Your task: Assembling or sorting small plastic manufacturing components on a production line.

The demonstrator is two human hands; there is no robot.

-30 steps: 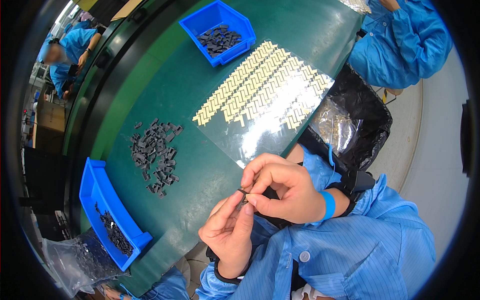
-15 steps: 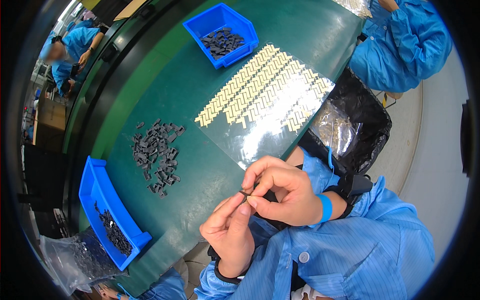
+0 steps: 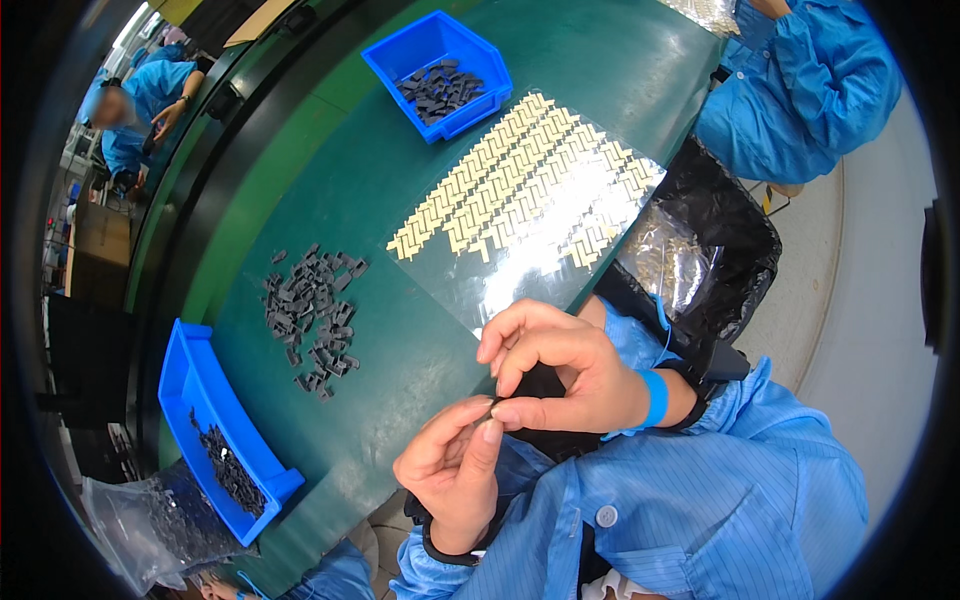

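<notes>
A tiny dark part (image 3: 492, 402) sits pinched between the fingertips of both hands, just above the near edge of the green table (image 3: 330, 210); it is too small to tell its shape. The right hand (image 3: 560, 365) curls over it, thumb and forefinger closed on the part, the other fingers arched and spread above. The left hand (image 3: 455, 470) comes up from below, its thumb and forefinger tips also closed on the same part, the remaining fingers folded loosely. A blue wristband (image 3: 655, 398) circles the right wrist, a black band (image 3: 440, 548) the left; both sleeves are pale blue striped cloth.

Just beyond the hands lies a glossy clear sheet (image 3: 530, 215) carrying rows of small cream strips in a herringbone pattern. To its left a loose pile (image 3: 312, 310) of small dark grey blocks lies on the matt table. A blue plastic bin (image 3: 225, 435) at the left edge holds more dark pieces; another bin (image 3: 440, 72) stands at the far side. A crinkled black bag (image 3: 700, 255) hangs at the right, near another person's blue sleeve (image 3: 800, 90).
</notes>
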